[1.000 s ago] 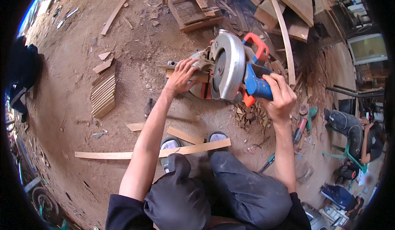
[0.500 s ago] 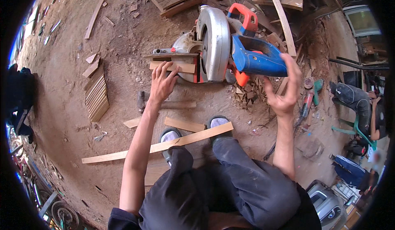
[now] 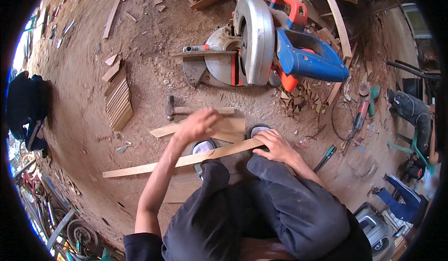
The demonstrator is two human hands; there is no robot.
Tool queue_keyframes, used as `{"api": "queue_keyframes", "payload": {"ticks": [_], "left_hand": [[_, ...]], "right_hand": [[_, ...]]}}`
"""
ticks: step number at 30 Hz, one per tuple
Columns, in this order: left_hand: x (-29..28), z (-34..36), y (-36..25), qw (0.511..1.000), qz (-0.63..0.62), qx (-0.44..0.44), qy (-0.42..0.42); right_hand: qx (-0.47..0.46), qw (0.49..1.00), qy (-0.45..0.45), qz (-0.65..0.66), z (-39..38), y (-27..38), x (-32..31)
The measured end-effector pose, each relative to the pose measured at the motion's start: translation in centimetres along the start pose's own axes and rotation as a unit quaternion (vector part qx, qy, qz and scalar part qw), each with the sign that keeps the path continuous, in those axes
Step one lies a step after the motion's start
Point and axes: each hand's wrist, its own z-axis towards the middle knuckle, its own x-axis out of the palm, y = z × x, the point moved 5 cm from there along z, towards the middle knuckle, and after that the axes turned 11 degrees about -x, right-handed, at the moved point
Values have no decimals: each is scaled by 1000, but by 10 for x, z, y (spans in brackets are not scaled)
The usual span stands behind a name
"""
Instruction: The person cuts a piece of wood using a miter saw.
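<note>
A long thin wooden strip (image 3: 154,168) lies slantwise across the front of my feet. My right hand (image 3: 278,148) grips its right end, thumb on the near side and fingers over the top. My left hand (image 3: 198,126), smeared by motion, hovers over short wooden pieces (image 3: 233,123) between the strip and a hammer (image 3: 205,110); whether it holds one I cannot make out. Beyond stands a miter saw (image 3: 254,41) with a silver blade guard, blue handle and red carrying grip. No wood shows on its base (image 3: 212,67).
Stacked cut slats (image 3: 120,104) lie at the left. Small offcuts (image 3: 303,100) are heaped beside the saw, with an angle grinder (image 3: 363,109) and its cable to the right. A pen-like green and black tool (image 3: 325,158) rests near my right forearm. Another person sits at far right.
My left hand has come back from the saw base, and the short wooden piece there is gone from it. My right hand has dropped from beside the saw handle onto the long strip.
</note>
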Motion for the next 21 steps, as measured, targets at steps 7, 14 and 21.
{"api": "queue_keyframes", "payload": {"ticks": [7,14,21], "left_hand": [[55,-32,-5,990,-3,-107,87],[56,-22,-6,991,22,-82,103],[29,-17,-12,988,-65,-110,88]], "right_hand": [[-2,1000,10,-2,11,-11,-9],[16,991,-44,-123,16,-45,-38],[100,913,-203,-340,33,-178,-165]]}}
